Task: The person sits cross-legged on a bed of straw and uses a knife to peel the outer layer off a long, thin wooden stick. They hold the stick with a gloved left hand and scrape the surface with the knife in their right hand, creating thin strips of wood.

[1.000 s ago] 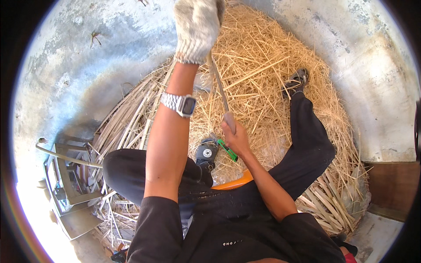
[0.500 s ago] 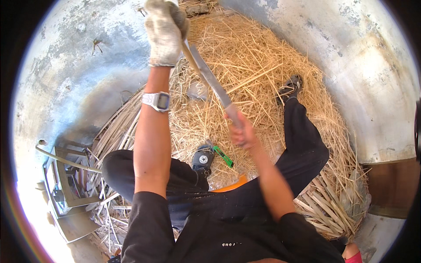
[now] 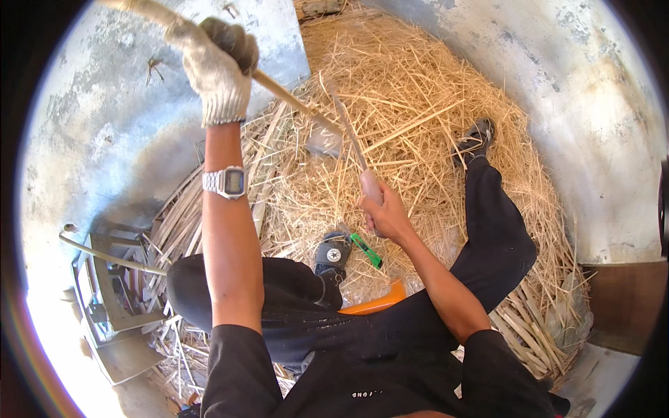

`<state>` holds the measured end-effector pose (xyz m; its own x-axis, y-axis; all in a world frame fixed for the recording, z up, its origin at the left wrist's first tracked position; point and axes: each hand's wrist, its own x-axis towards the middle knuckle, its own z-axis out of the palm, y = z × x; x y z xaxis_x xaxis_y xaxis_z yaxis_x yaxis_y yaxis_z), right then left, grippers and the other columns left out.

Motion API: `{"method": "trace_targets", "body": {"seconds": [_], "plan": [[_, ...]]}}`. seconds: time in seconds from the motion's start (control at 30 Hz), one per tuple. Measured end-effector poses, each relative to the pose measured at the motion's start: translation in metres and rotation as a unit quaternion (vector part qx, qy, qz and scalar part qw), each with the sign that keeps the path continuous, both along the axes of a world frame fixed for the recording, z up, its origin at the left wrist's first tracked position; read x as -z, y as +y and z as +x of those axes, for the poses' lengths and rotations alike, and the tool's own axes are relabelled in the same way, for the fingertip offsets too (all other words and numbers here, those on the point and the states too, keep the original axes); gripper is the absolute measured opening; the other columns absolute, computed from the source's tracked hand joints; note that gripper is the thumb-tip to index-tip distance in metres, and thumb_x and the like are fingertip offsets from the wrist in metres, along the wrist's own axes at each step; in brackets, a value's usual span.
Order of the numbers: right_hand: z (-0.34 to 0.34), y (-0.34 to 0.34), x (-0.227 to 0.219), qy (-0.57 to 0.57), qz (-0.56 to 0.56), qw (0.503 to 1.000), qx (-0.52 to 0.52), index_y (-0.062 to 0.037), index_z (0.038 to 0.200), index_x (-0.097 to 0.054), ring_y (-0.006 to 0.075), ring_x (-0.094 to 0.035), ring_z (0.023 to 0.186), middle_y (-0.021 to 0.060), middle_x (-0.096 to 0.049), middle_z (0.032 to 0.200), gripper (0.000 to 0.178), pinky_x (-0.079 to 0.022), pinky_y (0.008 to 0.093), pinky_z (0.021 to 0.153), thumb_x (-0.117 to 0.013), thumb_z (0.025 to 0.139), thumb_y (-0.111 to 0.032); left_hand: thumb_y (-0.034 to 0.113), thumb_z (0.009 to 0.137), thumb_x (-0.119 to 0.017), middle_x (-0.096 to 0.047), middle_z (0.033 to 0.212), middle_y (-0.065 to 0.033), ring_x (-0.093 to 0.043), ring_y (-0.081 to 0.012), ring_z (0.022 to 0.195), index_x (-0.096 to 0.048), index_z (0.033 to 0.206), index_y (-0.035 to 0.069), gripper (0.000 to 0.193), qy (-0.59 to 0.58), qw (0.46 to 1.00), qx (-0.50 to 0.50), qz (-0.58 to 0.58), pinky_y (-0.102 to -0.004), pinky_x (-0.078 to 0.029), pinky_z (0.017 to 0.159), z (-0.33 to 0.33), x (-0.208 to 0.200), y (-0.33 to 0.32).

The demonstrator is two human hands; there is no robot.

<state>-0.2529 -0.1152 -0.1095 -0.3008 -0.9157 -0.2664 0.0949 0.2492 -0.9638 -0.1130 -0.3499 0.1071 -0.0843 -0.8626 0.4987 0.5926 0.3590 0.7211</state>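
My left hand (image 3: 219, 73), in a pale knitted glove with dark fingers, is closed round a thin bamboo pole (image 3: 287, 97). The pole slants from the upper left down toward the grey block (image 3: 325, 142), its lower end among the shavings. My bare right hand (image 3: 389, 214) grips the handle of a long knife (image 3: 354, 136). Its blade points away from me, close to the right of the pole's lower end. Whether blade and pole touch, I cannot tell. A green utility knife (image 3: 366, 251) lies beside my left sandal (image 3: 332, 252).
Straw-coloured shavings (image 3: 404, 76) cover the ground between my legs and beyond. Split strips lie in piles at the left (image 3: 185, 205) and right (image 3: 526, 338). Curved, stained grey walls (image 3: 578, 118) stand on both sides. A wooden frame (image 3: 129, 320) sits at the left; an orange object (image 3: 380, 299) shows before my lap.
My left hand has moved left and slightly nearer with the pole, which now slants more. The knife blade has swung more upright, and the pole's lower length shows more clearly.
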Motion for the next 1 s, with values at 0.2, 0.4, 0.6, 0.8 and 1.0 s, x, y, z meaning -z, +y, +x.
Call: {"method": "trace_targets", "body": {"seconds": [0.2, 0.4, 0.6, 0.8, 1.0], "plan": [[0.014, -0.004, -0.051, -0.025, -0.13, 0.991, 0.023, 0.0016, 0.116, -0.054, 0.0137, -0.055, 0.053, 0.007, -0.057, 0.073, 0.032, -0.045, 0.0288, 0.047, -0.062, 0.087, -0.01, 0.072, 0.095, -0.041, -0.02, 0.05, 0.0063, -0.018, -0.011, 0.041, -0.03, 0.057, 0.019, 0.066, 0.017, 1.0, 0.004, 0.016, -0.0287, -0.018, 0.039, -0.006, -0.001, 0.009], [0.034, 0.008, 0.014, 0.224, 0.072, 0.971, -0.029, 0.005, 0.108, -0.059, 0.0191, -0.061, 0.063, 0.011, -0.062, 0.075, 0.032, -0.048, 0.0369, 0.055, -0.067, 0.082, -0.012, 0.068, 0.099, -0.038, -0.019, 0.046, 0.0063, -0.018, -0.0104, 0.036, -0.027, 0.058, 0.022, 0.062, 0.035, 0.999, 0.006, 0.033, -0.0286, -0.016, 0.034, -0.021, 0.003, 0.006], [-0.016, 0.019, -0.055, -0.066, 0.132, 0.985, -0.087, -0.0057, 0.082, -0.049, 0.0064, -0.04, 0.039, -0.0035, -0.042, 0.053, 0.024, -0.03, 0.0248, 0.036, -0.072, 0.087, -0.013, 0.069, 0.098, -0.037, -0.02, 0.047, 0.0071, -0.018, -0.01, 0.036, -0.028, 0.059, 0.023, 0.061, 0.02, 0.998, 0.046, 0.035, -0.0285, -0.016, 0.035, -0.021, -0.001, 0.004], [0.02, 0.031, 0.008, -0.211, 0.081, 0.973, -0.041, -0.0065, 0.083, -0.048, 0.008, -0.038, 0.039, -0.0031, -0.041, 0.055, 0.025, -0.031, 0.0253, 0.037, -0.071, 0.09, -0.013, 0.053, 0.105, -0.039, -0.033, 0.053, 0.0089, -0.027, -0.0064, 0.039, -0.044, 0.069, 0.021, 0.048, -0.081, 0.996, 0.02, 0.01, -0.0267, -0.021, 0.038, -0.069, -0.007, 0.02], [0.045, 0.025, 0.008, -0.01, 0.125, 0.992, 0.016, -0.0014, 0.077, -0.056, 0.0136, -0.052, 0.044, 0.0098, -0.06, 0.064, 0.031, -0.042, 0.0312, 0.043, -0.07, 0.089, -0.026, 0.049, 0.105, -0.043, -0.035, 0.055, 0.0096, -0.03, -0.0048, 0.042, -0.048, 0.079, 0.021, 0.039, -0.072, 0.987, 0.138, -0.025, -0.0254, -0.022, 0.039, -0.062, 0.007, 0.013]]}}
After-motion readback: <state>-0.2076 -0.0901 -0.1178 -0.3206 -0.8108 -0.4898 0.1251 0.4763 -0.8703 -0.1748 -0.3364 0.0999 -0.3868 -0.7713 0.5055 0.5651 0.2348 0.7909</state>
